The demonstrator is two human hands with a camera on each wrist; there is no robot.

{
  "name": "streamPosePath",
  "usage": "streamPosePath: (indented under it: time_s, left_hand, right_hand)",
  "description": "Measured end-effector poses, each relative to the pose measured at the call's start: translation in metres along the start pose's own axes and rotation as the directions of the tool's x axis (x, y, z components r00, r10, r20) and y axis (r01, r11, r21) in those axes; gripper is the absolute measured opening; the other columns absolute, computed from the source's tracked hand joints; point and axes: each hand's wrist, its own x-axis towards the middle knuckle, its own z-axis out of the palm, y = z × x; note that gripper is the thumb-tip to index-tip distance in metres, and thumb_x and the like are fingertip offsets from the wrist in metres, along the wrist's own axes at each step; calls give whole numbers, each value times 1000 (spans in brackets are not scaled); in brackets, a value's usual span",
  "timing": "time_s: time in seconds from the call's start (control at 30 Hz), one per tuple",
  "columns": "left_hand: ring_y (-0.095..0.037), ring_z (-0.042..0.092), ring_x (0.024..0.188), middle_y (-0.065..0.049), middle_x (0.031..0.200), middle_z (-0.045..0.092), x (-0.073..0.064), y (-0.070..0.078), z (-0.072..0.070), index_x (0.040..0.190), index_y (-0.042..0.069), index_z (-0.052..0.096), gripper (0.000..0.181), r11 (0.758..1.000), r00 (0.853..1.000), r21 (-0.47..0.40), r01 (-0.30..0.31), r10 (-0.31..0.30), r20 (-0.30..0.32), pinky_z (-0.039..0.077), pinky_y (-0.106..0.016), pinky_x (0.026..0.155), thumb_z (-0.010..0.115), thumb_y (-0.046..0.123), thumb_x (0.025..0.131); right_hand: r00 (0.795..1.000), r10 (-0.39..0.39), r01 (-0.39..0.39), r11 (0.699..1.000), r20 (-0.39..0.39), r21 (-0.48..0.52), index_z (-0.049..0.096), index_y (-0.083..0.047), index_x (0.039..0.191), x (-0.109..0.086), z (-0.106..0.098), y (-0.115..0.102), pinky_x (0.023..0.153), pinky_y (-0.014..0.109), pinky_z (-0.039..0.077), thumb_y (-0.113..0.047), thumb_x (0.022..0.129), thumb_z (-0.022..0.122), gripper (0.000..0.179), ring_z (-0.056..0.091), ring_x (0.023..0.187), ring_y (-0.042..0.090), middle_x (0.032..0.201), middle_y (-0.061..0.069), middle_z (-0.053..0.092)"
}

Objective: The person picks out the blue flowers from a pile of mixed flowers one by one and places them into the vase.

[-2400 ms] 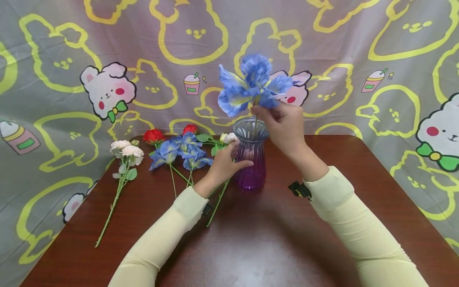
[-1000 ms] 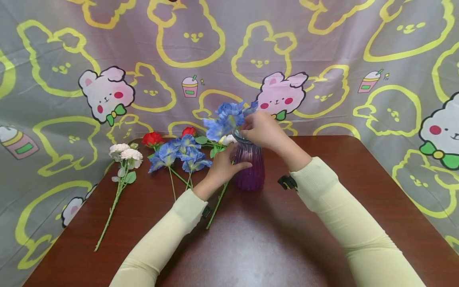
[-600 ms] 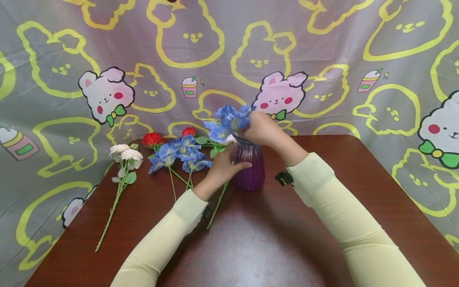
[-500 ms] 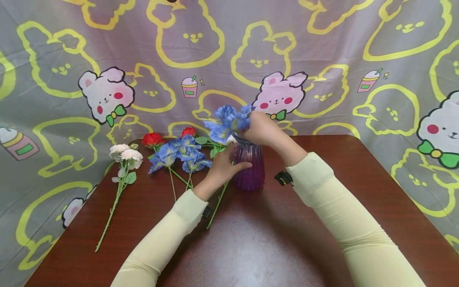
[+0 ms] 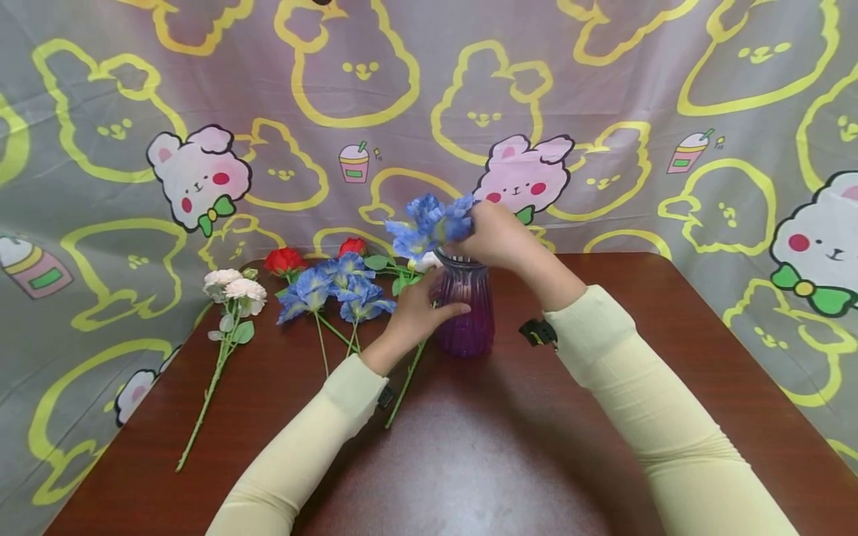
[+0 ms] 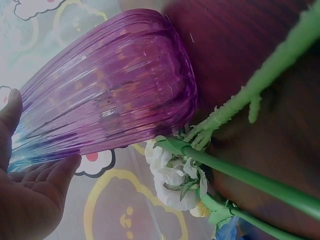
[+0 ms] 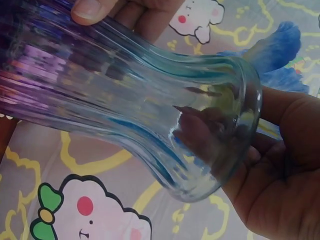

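A ribbed glass vase (image 5: 467, 316), purple below and clear bluish at its flared mouth, stands upright on the table. My left hand (image 5: 418, 316) holds its left side, thumb in front and fingers round the back. At the mouth, my right hand (image 5: 503, 237) holds a blue artificial iris (image 5: 429, 225) just under its bloom, which sits over the rim. Through the glass in the right wrist view, part of the right hand (image 7: 285, 165) shows at the rim (image 7: 252, 115). The stem and the pinching fingertips are mostly hidden.
Left of the vase on the brown table (image 5: 590, 417) lie blue irises (image 5: 362, 294), red roses (image 5: 284, 260) and a white flower (image 5: 425, 262) behind my left hand. A pale pink spray (image 5: 234, 290) lies farther left. A patterned cloth (image 5: 603, 89) hangs behind.
My right hand has brought the iris down from above the vase to its mouth. In the last half second it shifts slightly up and right with the bloom. The left hand stays on the vase.
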Motion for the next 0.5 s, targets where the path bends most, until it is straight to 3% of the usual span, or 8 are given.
streamPosePath:
  time_s: [0.23, 0.5]
  left_hand:
    - [-28, 63, 109, -19, 132, 57, -1, 0, 0, 140, -1, 47, 78, 999, 1000, 25, -27, 28, -11, 52, -40, 89, 82, 33, 79]
    - [-28, 64, 107, -18, 132, 58, 0, 1, 0, 141, -2, 46, 80, 999, 1000, 51, -16, 17, -12, 52, -40, 88, 82, 35, 79]
  right_hand:
    - [1000, -6, 6, 999, -26, -31, 65, 0, 87, -2, -4, 4, 63, 37, 46, -21, 80, 80, 27, 53, 70, 24, 77, 10, 62]
    - [999, -17, 16, 999, -46, -35, 65, -2, 86, -6, -9, 6, 59, 35, 45, -20, 81, 80, 24, 56, 68, 22, 75, 9, 64]
